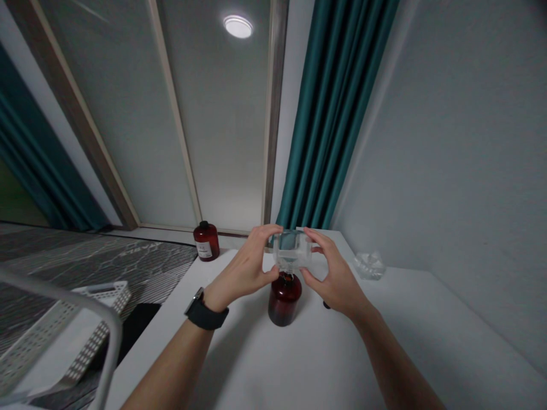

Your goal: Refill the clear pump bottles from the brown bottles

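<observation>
My left hand (243,266) and my right hand (337,274) hold a clear plastic boxy piece (293,249) between their fingers and thumbs. The piece is directly above the neck of a dark red glass bottle (285,300), which stands upright on a white table (325,364). I cannot tell whether piece and bottle touch. A small dark object (326,305) shows just below my right hand. A black-strapped watch (207,309) is on my left wrist.
A second dark red bottle (206,241) with a white label stands at the table's far left corner. A clear glass dish (370,266) sits at the right. A white perforated basket (64,336) and a curved metal rail (64,296) are low left, beyond the table's edge, above a patterned rug (85,267).
</observation>
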Motion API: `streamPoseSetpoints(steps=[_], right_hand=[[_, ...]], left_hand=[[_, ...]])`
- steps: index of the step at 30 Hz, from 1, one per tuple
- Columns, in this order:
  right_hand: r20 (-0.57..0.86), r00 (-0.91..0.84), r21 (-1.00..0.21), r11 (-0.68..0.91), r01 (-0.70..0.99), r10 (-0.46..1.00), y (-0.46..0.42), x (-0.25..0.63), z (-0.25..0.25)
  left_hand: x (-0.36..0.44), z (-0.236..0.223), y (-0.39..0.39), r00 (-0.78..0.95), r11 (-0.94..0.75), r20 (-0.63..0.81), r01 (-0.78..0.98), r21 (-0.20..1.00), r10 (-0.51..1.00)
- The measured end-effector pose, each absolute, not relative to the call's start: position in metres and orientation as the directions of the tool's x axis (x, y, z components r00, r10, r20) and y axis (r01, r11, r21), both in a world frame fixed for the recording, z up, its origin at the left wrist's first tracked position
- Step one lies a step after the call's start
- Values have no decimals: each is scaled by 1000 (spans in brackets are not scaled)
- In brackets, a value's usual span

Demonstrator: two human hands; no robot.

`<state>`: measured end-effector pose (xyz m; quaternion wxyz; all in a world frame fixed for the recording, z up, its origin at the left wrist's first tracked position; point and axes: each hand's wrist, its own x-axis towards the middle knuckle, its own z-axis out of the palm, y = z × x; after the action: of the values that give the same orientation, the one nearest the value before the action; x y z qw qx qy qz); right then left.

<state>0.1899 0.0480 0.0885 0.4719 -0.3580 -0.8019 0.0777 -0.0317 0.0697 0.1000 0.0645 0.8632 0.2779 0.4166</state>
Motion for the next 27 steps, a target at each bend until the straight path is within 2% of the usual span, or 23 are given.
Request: streamPoseSetpoints(steps=[27], right_hand=[[749,-299,-401,764,506,591,43,190,91]], left_hand=[[-31,106,64,514,-854,697,426,298,500]])
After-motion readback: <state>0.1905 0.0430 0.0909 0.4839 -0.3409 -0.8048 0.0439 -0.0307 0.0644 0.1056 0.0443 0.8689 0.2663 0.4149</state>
